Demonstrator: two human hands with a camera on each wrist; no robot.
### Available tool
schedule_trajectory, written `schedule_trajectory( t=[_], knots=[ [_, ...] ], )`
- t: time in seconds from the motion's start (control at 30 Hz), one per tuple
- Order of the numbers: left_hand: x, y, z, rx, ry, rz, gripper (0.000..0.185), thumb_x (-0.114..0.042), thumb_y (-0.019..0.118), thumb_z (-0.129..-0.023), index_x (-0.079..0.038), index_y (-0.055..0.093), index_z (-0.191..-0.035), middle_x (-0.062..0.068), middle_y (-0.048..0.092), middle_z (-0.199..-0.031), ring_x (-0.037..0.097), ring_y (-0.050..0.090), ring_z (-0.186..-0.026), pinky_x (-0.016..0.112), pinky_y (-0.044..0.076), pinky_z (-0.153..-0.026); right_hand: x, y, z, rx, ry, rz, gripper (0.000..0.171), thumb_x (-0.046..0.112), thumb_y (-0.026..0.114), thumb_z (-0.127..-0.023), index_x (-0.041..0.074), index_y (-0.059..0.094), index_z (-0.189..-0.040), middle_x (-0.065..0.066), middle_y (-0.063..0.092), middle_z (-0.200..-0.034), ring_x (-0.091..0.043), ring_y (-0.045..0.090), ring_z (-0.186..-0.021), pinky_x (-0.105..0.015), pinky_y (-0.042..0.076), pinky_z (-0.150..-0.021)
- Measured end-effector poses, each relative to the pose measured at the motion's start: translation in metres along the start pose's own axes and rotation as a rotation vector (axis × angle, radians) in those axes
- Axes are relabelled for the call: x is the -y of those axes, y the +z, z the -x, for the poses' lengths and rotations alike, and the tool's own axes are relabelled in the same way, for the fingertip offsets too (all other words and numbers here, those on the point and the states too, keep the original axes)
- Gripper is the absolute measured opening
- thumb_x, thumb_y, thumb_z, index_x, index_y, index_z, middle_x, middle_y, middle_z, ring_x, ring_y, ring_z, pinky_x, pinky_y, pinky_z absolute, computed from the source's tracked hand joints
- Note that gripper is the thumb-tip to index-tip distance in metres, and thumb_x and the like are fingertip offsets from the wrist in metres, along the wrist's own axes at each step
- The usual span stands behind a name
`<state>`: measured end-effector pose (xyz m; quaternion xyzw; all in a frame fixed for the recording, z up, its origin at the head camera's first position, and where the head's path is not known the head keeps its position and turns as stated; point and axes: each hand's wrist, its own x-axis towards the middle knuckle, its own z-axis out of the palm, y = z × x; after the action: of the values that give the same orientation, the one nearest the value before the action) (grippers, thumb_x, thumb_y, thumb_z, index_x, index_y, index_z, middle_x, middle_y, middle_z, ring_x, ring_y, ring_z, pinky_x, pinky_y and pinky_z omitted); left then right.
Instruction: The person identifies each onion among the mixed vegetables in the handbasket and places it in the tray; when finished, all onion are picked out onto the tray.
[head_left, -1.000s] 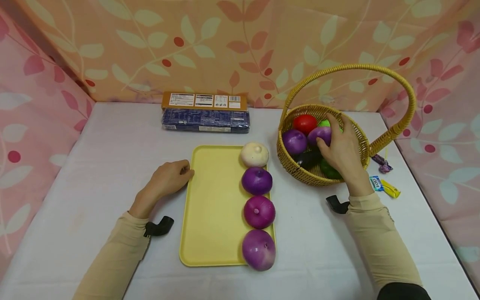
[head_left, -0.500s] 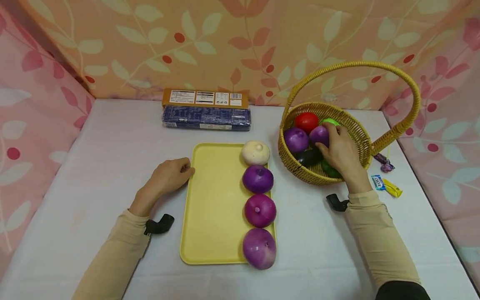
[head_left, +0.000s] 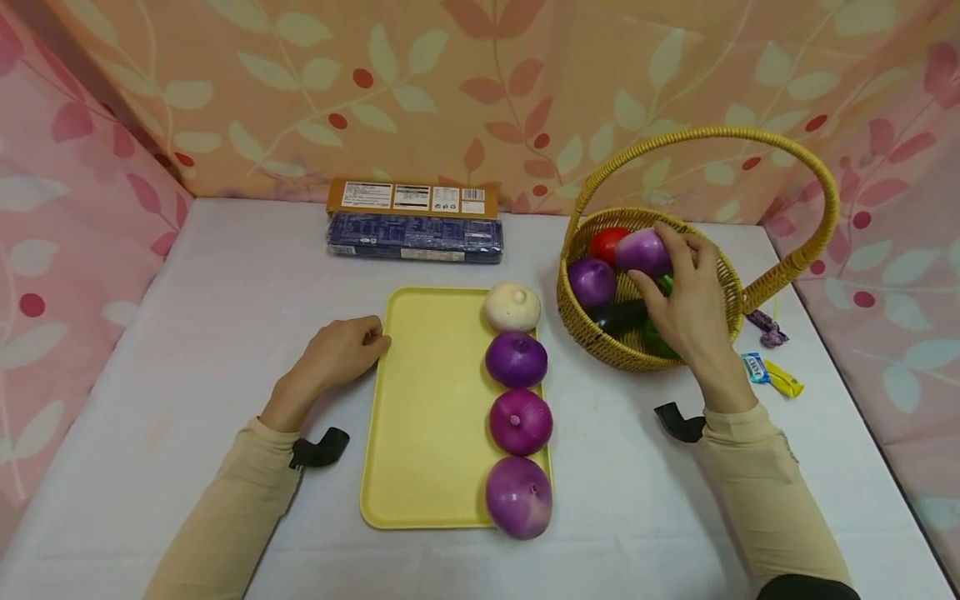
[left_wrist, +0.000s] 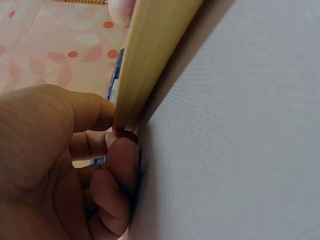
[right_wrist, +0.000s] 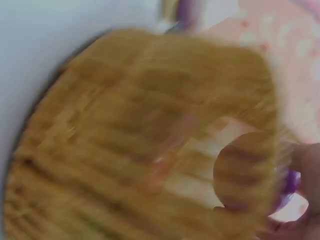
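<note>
My left hand (head_left: 341,354) pinches the left rim of a yellow tray (head_left: 423,417); in the left wrist view, the thumb and curled fingers (left_wrist: 117,165) meet at its edge. A white onion (head_left: 512,307) and three purple onions (head_left: 521,422) line the tray's right side. Over the wicker basket (head_left: 622,357), my right hand (head_left: 693,304) grips a paler purple onion (head_left: 642,252) between thumb and fingers. Below it in the basket lie another purple onion (head_left: 592,282), a red tomato (head_left: 607,243), a dark eggplant (head_left: 618,317) and green vegetables, partly hidden. The right wrist view is blurred.
The basket's tall handle (head_left: 813,192) arches over its right side. Small wrapped candies (head_left: 780,379) lie right of the basket. A blue package (head_left: 416,237) and a brown box (head_left: 412,198) stand at the back, against a floral curtain (head_left: 315,108).
My right hand has taken hold of the paler purple onion and raised it from among the other vegetables. The left hand has stayed at the tray's rim.
</note>
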<state>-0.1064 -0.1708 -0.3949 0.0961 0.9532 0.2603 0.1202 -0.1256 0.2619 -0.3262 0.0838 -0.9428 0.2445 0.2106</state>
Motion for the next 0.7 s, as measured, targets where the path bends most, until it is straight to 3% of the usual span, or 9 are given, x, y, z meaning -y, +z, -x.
schedule_trajectory(
  t=[0.17, 0.3, 0.43, 0.57, 0.7],
  knots=[
    [0.002, 0.001, -0.001, 0.002, 0.002, -0.004, 0.02, -0.025, 0.051, -0.095, -0.011, 0.054, -0.081, 0.001, 0.045, -0.065, 0.017, 0.042, -0.059, 0.029, 0.03, -0.055, 0.042, -0.006, 0.014, -0.04, -0.226, -0.083, 0.071, 0.022, 0.08, -0.079, 0.016, 0.048, -0.141, -0.022, 0.049, -0.129, -0.037, 0.057, -0.105, -0.055, 0.05, -0.087],
    [0.002, 0.001, -0.002, 0.004, -0.001, -0.004, 0.02, -0.025, 0.052, -0.095, -0.012, 0.054, -0.08, 0.001, 0.045, -0.065, 0.017, 0.042, -0.06, 0.029, 0.029, -0.055, 0.074, -0.001, 0.03, 0.057, -0.395, -0.118, 0.064, 0.04, 0.074, -0.084, 0.012, 0.052, -0.137, -0.016, 0.054, -0.127, -0.029, 0.058, -0.106, -0.047, 0.05, -0.087],
    [0.001, 0.001, -0.002, 0.005, 0.0, -0.006, 0.02, -0.025, 0.051, -0.095, -0.012, 0.054, -0.079, 0.001, 0.045, -0.065, 0.017, 0.042, -0.06, 0.029, 0.029, -0.055, 0.099, 0.007, 0.048, 0.182, -0.54, -0.119, 0.066, 0.055, 0.061, -0.09, 0.01, 0.051, -0.137, -0.012, 0.056, -0.128, -0.025, 0.057, -0.113, -0.041, 0.047, -0.097],
    [0.001, 0.001, -0.002, 0.005, 0.004, -0.015, 0.02, -0.025, 0.051, -0.095, -0.012, 0.053, -0.079, 0.001, 0.045, -0.065, 0.017, 0.042, -0.06, 0.029, 0.029, -0.056, 0.119, 0.015, 0.065, 0.241, -0.676, -0.129, 0.067, 0.052, 0.069, -0.086, 0.007, 0.052, -0.133, -0.009, 0.059, -0.127, -0.024, 0.057, -0.117, -0.039, 0.044, -0.102],
    [0.002, 0.001, -0.002, 0.004, 0.005, -0.018, 0.02, -0.025, 0.051, -0.095, -0.012, 0.053, -0.079, 0.001, 0.045, -0.065, 0.018, 0.043, -0.061, 0.03, 0.03, -0.056, 0.134, 0.024, 0.079, 0.285, -0.785, -0.124, 0.063, 0.046, 0.073, -0.082, 0.012, 0.055, -0.132, -0.013, 0.057, -0.128, -0.025, 0.057, -0.114, -0.039, 0.047, -0.098]
  ],
)
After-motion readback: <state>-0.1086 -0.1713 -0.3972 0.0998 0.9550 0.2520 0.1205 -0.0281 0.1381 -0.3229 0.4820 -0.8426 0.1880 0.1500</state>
